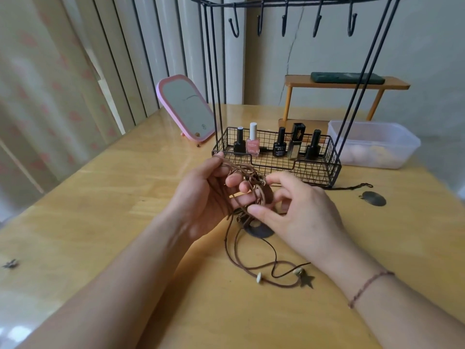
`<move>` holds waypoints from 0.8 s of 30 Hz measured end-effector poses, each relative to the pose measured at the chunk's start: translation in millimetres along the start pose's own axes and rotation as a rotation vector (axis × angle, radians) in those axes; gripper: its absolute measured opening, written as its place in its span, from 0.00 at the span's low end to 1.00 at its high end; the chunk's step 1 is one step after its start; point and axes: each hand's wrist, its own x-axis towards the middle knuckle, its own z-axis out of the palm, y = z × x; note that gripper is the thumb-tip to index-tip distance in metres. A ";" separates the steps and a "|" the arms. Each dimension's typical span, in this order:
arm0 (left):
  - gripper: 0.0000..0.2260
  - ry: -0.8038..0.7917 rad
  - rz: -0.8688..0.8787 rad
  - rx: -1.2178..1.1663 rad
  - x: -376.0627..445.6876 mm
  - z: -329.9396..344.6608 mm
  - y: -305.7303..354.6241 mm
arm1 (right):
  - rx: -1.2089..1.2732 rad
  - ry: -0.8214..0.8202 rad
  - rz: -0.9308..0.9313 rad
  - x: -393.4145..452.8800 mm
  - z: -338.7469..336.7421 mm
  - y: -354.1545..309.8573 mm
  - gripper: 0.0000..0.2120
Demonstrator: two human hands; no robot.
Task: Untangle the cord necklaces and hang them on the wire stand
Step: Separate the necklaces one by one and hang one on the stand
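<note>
Your left hand (201, 195) is raised just above the wooden table (105, 212), palm turned inward, with a bundle of brown cord necklaces (241, 182) looped over and between its curled fingers. Your right hand (297, 210) meets it from the other side, thumb and forefinger pinching into the knot of cords at the centre of the tangle. The loose ends of the cords trail down to the tabletop between your forearms, where a pale bead (259, 277) and a dark star pendant (307, 281) lie on the surface. A dark disc pendant (259, 231) lies on the table partly beneath your hands. The black wire stand (276, 157) stands directly behind your hands; its five top hooks (284, 23) carry nothing, and its basket holds a row of nail polish bottles (253, 143). A second dark disc (373, 198) with a thin black cord lies beside the stand's right corner. A pink-framed mirror (186, 109) leans to the stand's left, a clear plastic tub (372, 144) sits to its right, and a small star charm (10, 263) lies apart at the far left table edge.
</note>
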 end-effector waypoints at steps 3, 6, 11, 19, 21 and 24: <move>0.19 -0.008 0.017 -0.029 0.4 0.1 0.8 | 0.071 0.080 -0.083 1.5 -4.9 4.6 0.18; 0.18 -0.002 0.032 -0.054 2.5 -4.1 1.8 | 0.228 -0.034 -0.061 -0.9 -15.7 3.5 0.18; 0.10 -0.097 0.032 -0.061 1.0 -3.0 -0.9 | 0.440 -0.053 0.044 0.6 -12.8 1.9 0.13; 0.13 0.095 0.057 0.249 4.7 -9.1 2.7 | 0.449 0.122 0.085 6.6 -27.6 6.3 0.14; 0.14 0.226 0.136 0.547 8.2 -15.9 4.3 | 0.578 0.153 0.135 7.8 -32.0 6.5 0.16; 0.10 0.309 0.231 0.769 11.0 -22.2 7.0 | 0.774 0.178 0.142 9.1 -36.3 5.4 0.16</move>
